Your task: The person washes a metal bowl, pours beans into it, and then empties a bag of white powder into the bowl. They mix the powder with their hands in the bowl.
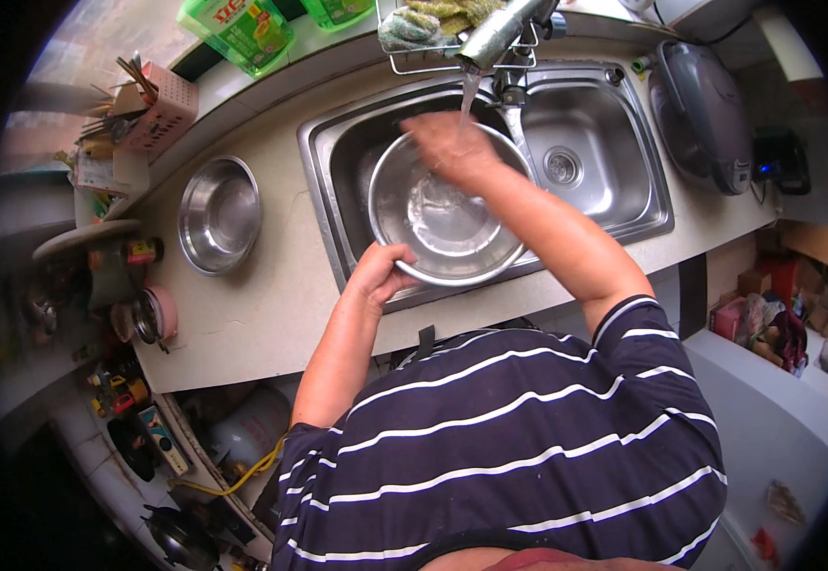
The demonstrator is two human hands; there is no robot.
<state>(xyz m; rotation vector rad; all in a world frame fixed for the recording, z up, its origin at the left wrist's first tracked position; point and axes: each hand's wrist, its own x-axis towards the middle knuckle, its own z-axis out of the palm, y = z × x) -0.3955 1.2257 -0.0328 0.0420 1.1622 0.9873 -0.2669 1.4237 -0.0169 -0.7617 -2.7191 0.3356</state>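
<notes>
A large stainless steel bowl (450, 250) is tilted over the left basin of a double steel sink (328, 185), with some water in it. My left hand (383, 273) grips its near-left rim, thumb on the inside. Water runs from the faucet (482, 53) onto my right hand (453, 150), which is blurred over the far part of the bowl; its fingers reach the far rim, and I cannot tell whether they are closed. A smaller steel bowl (220, 215) rests on the counter to the left of the sink.
Behind the sink hangs a wire rack (421, 64) with scouring cloths (417, 30). Green bottles (243, 32) and a pink utensil holder (171, 107) line the back ledge. A dark lidded appliance (703, 118) stands right of the sink, and a round board (86, 239) is at the left.
</notes>
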